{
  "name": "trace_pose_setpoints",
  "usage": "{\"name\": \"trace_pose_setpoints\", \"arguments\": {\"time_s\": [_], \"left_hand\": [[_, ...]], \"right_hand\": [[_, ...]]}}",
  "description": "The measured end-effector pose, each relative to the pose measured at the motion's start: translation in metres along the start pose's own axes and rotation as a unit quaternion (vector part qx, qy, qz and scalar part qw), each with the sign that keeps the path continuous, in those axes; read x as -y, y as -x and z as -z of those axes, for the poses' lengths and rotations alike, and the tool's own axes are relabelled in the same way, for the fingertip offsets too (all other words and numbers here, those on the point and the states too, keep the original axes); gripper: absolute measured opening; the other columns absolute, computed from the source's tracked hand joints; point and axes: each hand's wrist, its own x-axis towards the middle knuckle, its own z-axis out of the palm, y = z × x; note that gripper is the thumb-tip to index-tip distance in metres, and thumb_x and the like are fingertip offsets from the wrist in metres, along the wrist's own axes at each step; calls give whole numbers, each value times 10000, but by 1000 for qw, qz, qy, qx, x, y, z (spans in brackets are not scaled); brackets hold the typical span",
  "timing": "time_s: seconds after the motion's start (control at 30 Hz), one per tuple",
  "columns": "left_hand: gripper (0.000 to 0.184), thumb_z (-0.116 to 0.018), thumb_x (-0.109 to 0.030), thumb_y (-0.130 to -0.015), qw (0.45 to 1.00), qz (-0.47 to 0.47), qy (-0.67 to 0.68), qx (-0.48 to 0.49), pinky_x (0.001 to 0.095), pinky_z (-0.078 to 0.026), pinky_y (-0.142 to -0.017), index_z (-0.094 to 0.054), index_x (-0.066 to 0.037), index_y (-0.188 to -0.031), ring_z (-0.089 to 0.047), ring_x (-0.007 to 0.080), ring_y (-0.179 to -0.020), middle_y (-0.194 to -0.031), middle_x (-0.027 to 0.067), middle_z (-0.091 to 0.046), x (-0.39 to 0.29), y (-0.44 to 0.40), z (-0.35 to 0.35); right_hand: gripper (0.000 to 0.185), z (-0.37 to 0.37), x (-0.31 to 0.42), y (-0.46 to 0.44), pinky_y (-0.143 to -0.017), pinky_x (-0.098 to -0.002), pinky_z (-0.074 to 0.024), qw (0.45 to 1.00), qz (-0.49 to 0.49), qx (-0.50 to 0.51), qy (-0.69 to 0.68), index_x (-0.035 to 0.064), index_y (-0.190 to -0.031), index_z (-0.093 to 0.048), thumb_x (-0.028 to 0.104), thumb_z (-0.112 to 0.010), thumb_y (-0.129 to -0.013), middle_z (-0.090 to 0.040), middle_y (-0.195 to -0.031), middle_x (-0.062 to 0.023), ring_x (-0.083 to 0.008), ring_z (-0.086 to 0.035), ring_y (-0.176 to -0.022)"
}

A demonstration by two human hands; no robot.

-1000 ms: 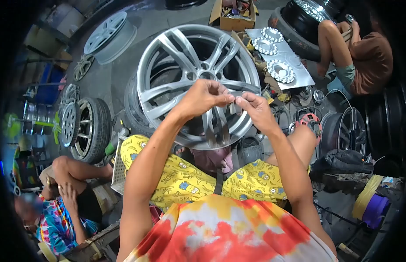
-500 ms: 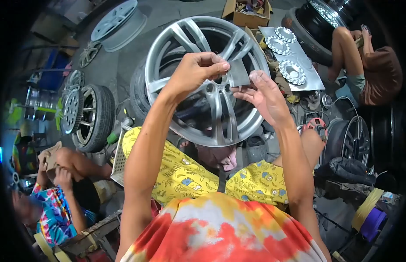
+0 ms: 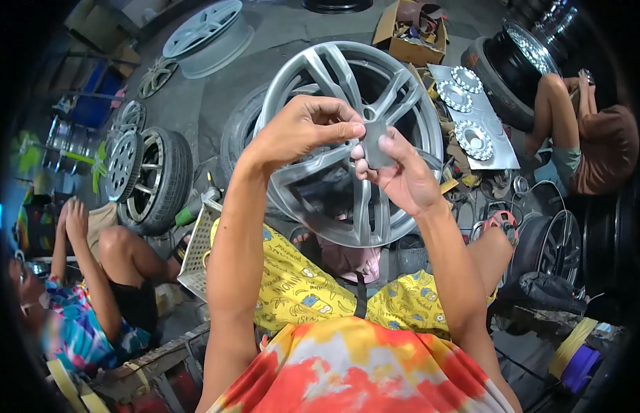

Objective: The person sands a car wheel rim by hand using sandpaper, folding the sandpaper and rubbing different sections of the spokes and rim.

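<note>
Above a silver alloy wheel (image 3: 275, 110), both hands meet at a small grey sheet (image 3: 377, 153) that looks like sandpaper. My left hand (image 3: 310, 131) pinches its upper left edge between thumb and forefinger. With its thumb on the sheet's face and fingers behind it, my right hand (image 3: 402, 172) grips the other side. The wheel's spokes show behind and below the hands, and part of its hub is hidden by them. A tire (image 3: 237, 131) lies under the wheel's left side.
One person sits at the left (image 3: 93, 303), another at the right (image 3: 599, 144). Silver ring-shaped parts rest on a metal sheet (image 3: 495, 131). A cardboard box (image 3: 420, 49) holds scraps. A wheel with tire (image 3: 162, 182) stands left; a dark wheel (image 3: 547, 241) stands right.
The grey sheet came into clear view between my hands. My right hand, apart from it half a second ago, has closed on it. The person at the left has raised both hands.
</note>
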Motion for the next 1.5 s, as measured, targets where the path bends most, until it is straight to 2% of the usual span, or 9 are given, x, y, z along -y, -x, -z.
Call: {"name": "trace_pose_setpoints", "arguments": {"time_s": [0.03,0.07,0.1,0.13,0.17,0.23,0.5,0.9,1.5], "left_hand": [[194,-808,-172,-920,1000,-2,3,-5,266,-525,-880,-763,-45,-1060,-659,88,-946,-978,0,-730,-2,3,5],[218,-807,-183,-923,997,-22,-52,-47,263,-528,-869,-762,-39,-1079,-661,85,-943,-975,6,-731,-4,6,10],[241,-805,-195,-925,989,-41,-106,-89,259,-531,-857,-762,-32,-1099,-662,83,-939,-973,11,-732,-4,10,15],[279,-800,-219,-930,980,-75,-125,-137,254,-523,-831,-760,-18,-1118,-652,82,-894,-953,21,-732,-2,12,26],[283,-777,-252,-950,962,-68,-177,-195,247,-507,-798,-764,-13,-1100,-627,83,-851,-917,23,-724,-3,16,35],[302,-754,-292,-970,927,-54,-234,-288,235,-487,-762,-766,-6,-1068,-598,76,-815,-881,11,-707,3,18,57],[298,-713,-278,-999,897,-77,-287,-327,235,-480,-724,-760,15,-1021,-578,71,-767,-819,-1,-685,-4,39,61],[297,-699,-263,-1005,884,-71,-229,-401,235,-479,-729,-765,26,-1023,-577,79,-776,-853,17,-695,13,59,92],[313,-713,-304,-988,869,-45,-255,-421,241,-471,-708,-767,4,-1002,-568,73,-750,-823,2,-681,13,64,90]], "right_hand": [[297,6,-7,-6,-843,-319,-555,1000,-4,2,3,49,-1229,-645,286,-630,-1052,-715,-1069,-91,-177,-697,-930],[220,19,-20,-12,-823,-321,-544,985,59,-16,163,42,-1160,-673,218,-668,-1027,-713,-1042,-73,-157,-685,-904],[144,21,-26,-17,-802,-323,-534,940,122,-34,318,36,-1090,-700,149,-706,-1001,-711,-1015,-56,-138,-672,-878],[88,20,-28,-19,-771,-331,-525,837,165,-67,517,22,-999,-736,35,-765,-917,-682,-927,-51,-172,-657,-839],[88,23,-35,-23,-771,-331,-525,837,164,-64,518,22,-999,-736,35,-765,-917,-682,-927,-51,-172,-657,-839],[176,34,-53,-38,-729,-360,-507,689,279,-16,668,29,-1070,-742,32,-755,-894,-638,-876,-83,-225,-639,-792],[349,30,-68,-72,-759,-433,-514,536,347,51,768,66,-1177,-714,-16,-730,-838,-553,-927,-125,-309,-611,-878],[487,28,-74,-64,-834,-446,-531,562,327,37,759,45,-1255,-671,-69,-711,-784,-566,-963,-145,-344,-611,-912],[373,19,-87,-65,-832,-463,-510,600,324,-3,732,-31,-1183,-652,-90,-674,-815,-570,-938,-170,-377,-604,-911]]}}
